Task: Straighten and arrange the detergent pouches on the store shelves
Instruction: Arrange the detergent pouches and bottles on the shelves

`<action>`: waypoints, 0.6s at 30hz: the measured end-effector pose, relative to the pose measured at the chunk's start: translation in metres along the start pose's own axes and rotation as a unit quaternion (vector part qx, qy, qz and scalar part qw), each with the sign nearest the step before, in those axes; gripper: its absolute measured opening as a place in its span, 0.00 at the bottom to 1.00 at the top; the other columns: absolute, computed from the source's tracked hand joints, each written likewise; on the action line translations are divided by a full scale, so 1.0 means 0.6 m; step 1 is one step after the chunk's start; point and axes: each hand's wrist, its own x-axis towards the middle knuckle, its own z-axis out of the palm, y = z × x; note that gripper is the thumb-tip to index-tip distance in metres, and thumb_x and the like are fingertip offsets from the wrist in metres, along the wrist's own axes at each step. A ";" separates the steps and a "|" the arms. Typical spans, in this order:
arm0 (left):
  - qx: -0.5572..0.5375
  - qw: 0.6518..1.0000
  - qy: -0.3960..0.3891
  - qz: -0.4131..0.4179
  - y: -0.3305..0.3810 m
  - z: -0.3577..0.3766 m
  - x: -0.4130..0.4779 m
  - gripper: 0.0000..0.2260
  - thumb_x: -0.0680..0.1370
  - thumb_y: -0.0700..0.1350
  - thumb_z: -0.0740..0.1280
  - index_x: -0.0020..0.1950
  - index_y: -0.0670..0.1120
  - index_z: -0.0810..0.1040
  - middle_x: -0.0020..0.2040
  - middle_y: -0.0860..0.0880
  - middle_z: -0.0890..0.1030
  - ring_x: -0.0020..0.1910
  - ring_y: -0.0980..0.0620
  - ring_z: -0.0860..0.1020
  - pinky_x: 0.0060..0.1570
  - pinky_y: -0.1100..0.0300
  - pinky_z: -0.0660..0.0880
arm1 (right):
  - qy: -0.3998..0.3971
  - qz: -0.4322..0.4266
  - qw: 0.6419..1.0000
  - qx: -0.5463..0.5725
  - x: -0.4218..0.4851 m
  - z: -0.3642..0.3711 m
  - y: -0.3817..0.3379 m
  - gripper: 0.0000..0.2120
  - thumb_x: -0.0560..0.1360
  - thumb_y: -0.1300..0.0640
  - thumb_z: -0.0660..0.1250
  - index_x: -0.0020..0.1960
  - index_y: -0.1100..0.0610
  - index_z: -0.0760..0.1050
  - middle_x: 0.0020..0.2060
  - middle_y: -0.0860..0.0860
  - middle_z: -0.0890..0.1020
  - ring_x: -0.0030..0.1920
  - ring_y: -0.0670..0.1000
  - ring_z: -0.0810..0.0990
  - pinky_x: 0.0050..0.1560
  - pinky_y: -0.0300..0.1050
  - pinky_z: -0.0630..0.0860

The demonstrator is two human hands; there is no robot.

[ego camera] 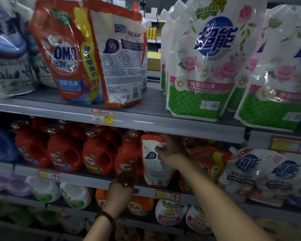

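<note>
straightening a back-facing omo pouch [152,171] on the middle shelf [76,178] beside the omo bottles [97,153], right hand [170,150] clamped on its top, left hand [123,186] below, grip unclear; probably needs turning label-front next.

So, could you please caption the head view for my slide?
Right hand holds a back-facing pouch on the middle shelf beside red bottles; left hand near the shelf's edge.

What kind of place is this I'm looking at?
Most likely a supermarket's laundry aisle. Grey shelves carry price labels on their front edges, red OMO bottles stand in repeated rows, and matching detergent pouches fill the top shelf. The right hand grips one OMO pouch.
</note>
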 end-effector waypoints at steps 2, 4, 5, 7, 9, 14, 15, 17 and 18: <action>-0.009 1.000 0.009 0.004 0.000 -0.009 0.000 0.07 0.83 0.41 0.72 0.58 0.52 0.83 0.56 0.50 0.85 0.39 0.51 0.88 0.39 0.49 0.85 | 0.010 0.003 1.000 -0.027 0.000 0.005 -0.002 0.26 0.82 0.49 0.68 0.78 0.47 0.67 0.72 0.54 0.76 0.65 0.56 0.81 0.64 0.51 0.79; -0.018 1.000 0.002 0.007 0.000 -0.017 -0.001 0.07 0.83 0.41 0.71 0.58 0.51 0.83 0.56 0.49 0.85 0.39 0.49 0.88 0.43 0.46 0.86 | 0.014 0.005 0.999 -0.045 -0.003 0.009 -0.005 0.27 0.83 0.48 0.67 0.80 0.49 0.65 0.75 0.53 0.72 0.69 0.56 0.78 0.65 0.50 0.77; -0.023 1.000 -0.002 0.009 0.000 -0.020 0.001 0.07 0.83 0.41 0.71 0.59 0.51 0.83 0.56 0.50 0.85 0.39 0.49 0.88 0.44 0.45 0.86 | 0.015 0.008 0.999 -0.049 -0.004 0.012 -0.005 0.28 0.83 0.47 0.67 0.80 0.49 0.64 0.75 0.53 0.72 0.69 0.56 0.77 0.66 0.51 0.78; -0.024 1.000 -0.012 0.012 0.000 -0.023 0.003 0.07 0.84 0.42 0.70 0.60 0.51 0.82 0.56 0.51 0.84 0.39 0.50 0.88 0.42 0.47 0.86 | 0.012 0.017 0.999 -0.046 -0.008 0.017 -0.006 0.28 0.83 0.46 0.66 0.80 0.49 0.62 0.74 0.53 0.73 0.67 0.57 0.80 0.65 0.54 0.79; -0.034 0.999 -0.021 0.006 0.003 -0.023 0.007 0.06 0.83 0.42 0.71 0.59 0.51 0.83 0.55 0.50 0.85 0.40 0.49 0.89 0.39 0.49 0.85 | 0.008 0.033 0.999 -0.040 -0.013 0.021 -0.007 0.28 0.83 0.46 0.66 0.79 0.50 0.62 0.71 0.54 0.77 0.63 0.57 0.82 0.64 0.52 0.79; 0.000 0.999 -0.024 0.044 0.023 -0.013 0.033 0.09 0.79 0.44 0.74 0.56 0.56 0.83 0.47 0.51 0.87 0.45 0.48 0.86 0.49 0.42 0.85 | 0.043 0.020 0.998 -0.039 -0.039 0.034 0.003 0.20 0.85 0.49 0.62 0.75 0.51 0.66 0.61 0.56 0.80 0.61 0.58 0.80 0.55 0.50 0.77; 0.010 0.997 -0.026 0.074 0.030 -0.011 0.034 0.10 0.79 0.43 0.74 0.55 0.58 0.83 0.48 0.53 0.87 0.47 0.50 0.86 0.50 0.45 0.85 | 0.052 0.016 0.998 -0.033 -0.045 0.035 0.006 0.17 0.86 0.50 0.62 0.72 0.52 0.68 0.57 0.56 0.81 0.57 0.58 0.81 0.51 0.49 0.76; 0.014 0.992 -0.033 0.117 0.043 -0.004 0.035 0.12 0.80 0.45 0.74 0.60 0.60 0.82 0.52 0.57 0.86 0.51 0.54 0.84 0.52 0.52 0.82 | 0.067 0.008 0.998 -0.011 -0.055 0.038 0.011 0.12 0.86 0.50 0.61 0.68 0.50 0.70 0.52 0.54 0.81 0.53 0.57 0.82 0.48 0.49 0.76; 0.018 0.991 -0.034 0.130 0.049 -0.001 0.033 0.13 0.80 0.45 0.74 0.62 0.59 0.81 0.54 0.58 0.85 0.53 0.55 0.83 0.54 0.54 0.80 | 0.072 0.004 0.997 0.000 -0.060 0.038 0.013 0.11 0.86 0.49 0.61 0.66 0.49 0.71 0.50 0.52 0.81 0.51 0.55 0.82 0.47 0.49 0.77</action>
